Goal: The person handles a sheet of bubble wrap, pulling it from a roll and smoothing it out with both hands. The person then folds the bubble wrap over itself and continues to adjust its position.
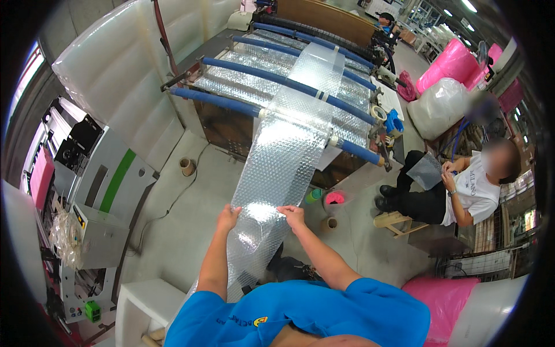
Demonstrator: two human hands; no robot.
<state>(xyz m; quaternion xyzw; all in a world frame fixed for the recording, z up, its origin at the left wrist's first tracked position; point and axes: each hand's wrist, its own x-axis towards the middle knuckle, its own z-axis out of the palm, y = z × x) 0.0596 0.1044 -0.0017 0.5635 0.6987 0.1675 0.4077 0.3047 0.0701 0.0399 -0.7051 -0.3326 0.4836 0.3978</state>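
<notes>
A long strip of clear bubble wrap [283,156] runs from the blue rollers [277,84] of a machine down toward me. My left hand [229,217] grips the strip's left edge. On the right edge, at about the same height, my right hand [292,215] holds the sheet. Below my hands the wrap hangs down between my forearms toward my blue shirt.
A grey and green machine cabinet [98,196] stands at the left. Cardboard cores [187,166] sit on the concrete floor. A seated person [462,188] in a white shirt handles a small bag at right. Pink rolls [451,61] and a clear bag [439,107] lie behind.
</notes>
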